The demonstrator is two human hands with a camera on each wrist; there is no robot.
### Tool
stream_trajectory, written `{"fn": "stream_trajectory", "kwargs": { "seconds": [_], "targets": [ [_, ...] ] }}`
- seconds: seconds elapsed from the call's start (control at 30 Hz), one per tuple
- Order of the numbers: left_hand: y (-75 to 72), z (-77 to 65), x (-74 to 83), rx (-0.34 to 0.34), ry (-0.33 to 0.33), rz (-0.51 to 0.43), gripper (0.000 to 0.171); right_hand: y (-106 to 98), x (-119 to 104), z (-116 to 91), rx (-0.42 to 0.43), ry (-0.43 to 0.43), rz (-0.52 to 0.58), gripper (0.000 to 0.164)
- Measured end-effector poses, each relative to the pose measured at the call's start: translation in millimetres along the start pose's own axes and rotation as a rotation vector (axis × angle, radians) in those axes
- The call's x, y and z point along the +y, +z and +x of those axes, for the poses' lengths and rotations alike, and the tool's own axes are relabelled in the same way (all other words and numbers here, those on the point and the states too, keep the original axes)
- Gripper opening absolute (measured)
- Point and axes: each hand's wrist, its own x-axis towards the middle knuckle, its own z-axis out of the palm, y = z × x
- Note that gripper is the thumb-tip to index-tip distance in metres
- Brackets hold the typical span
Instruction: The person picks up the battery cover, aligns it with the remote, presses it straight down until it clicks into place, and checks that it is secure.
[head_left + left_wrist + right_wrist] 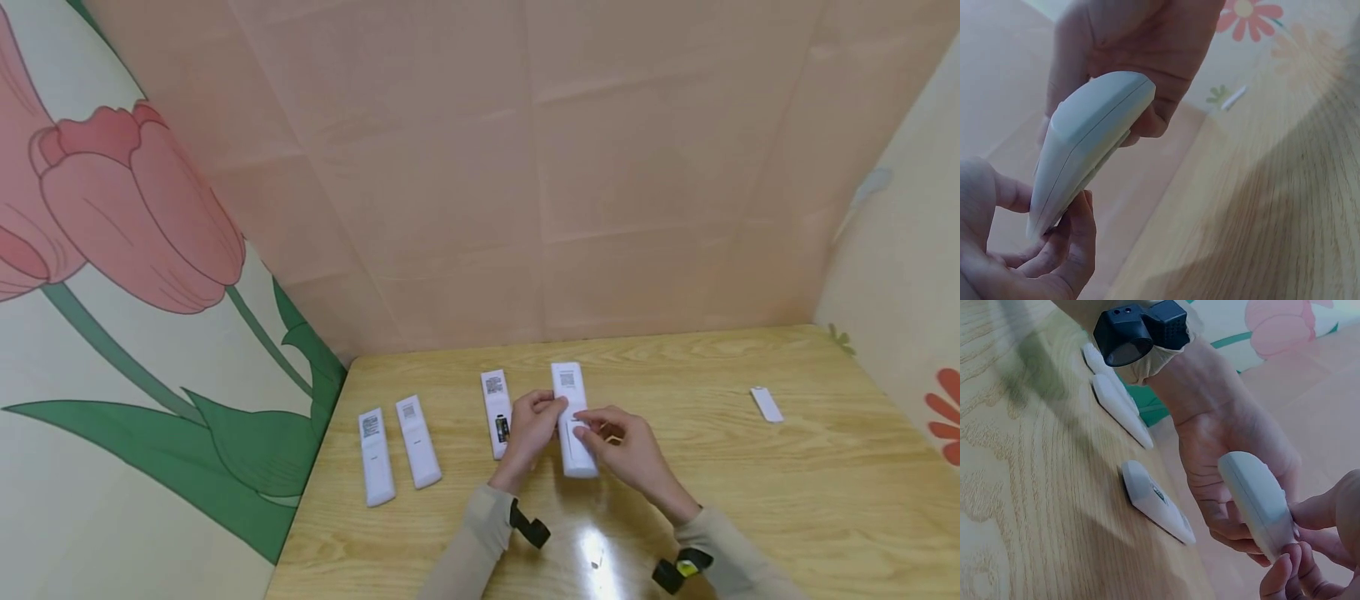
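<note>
A white remote control (pixel 568 383) is held back side up over the table, its long battery cover (pixel 579 454) lying along the lower half. My left hand (pixel 534 429) grips the remote by its left edge, thumb on the back. From the right, my right hand (pixel 626 446) pinches at the cover's upper end with thumb and index finger. In the left wrist view the cover's edge (pixel 1107 156) stands slightly proud of the remote's body (pixel 1091 115). Just left of my left hand lies another remote (pixel 495 392), its battery compartment uncovered and a dark battery (pixel 502 428) showing.
Two more white remotes, one (pixel 377 458) at the left and one (pixel 418 442) beside it, lie back side up on the wooden table (pixel 750 500). A loose white battery cover (pixel 767 405) lies far right. A pink cloth backdrop (pixel 450 208) stands behind the table.
</note>
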Motion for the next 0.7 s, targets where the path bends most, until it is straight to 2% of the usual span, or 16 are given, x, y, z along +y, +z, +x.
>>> {"fn": "stream_trajectory", "kwargs": {
  "seconds": [0.17, 0.33, 0.53, 0.7],
  "targets": [
    [1.0, 0.4, 2.6, 0.011, 0.009, -0.009, 0.031, 4.2, 1.8, 0.8, 0.051, 0.041, 0.059, 0.023],
    [1.8, 1.1, 3.4, 0.017, 0.025, -0.010, 0.030, 7.3, 1.8, 1.3, 0.086, 0.128, 0.137, 0.035],
    [1.5, 0.9, 4.8, 0.018, 0.029, 0.006, 0.033, 8.6, -0.1, 1.3, 0.064, 0.247, 0.197, 0.046],
    [1.5, 1.1, 6.9, 0.025, 0.028, 0.013, 0.032, 9.5, 1.4, 2.6, 0.048, 0.287, 0.244, 0.046]
  ]
}}
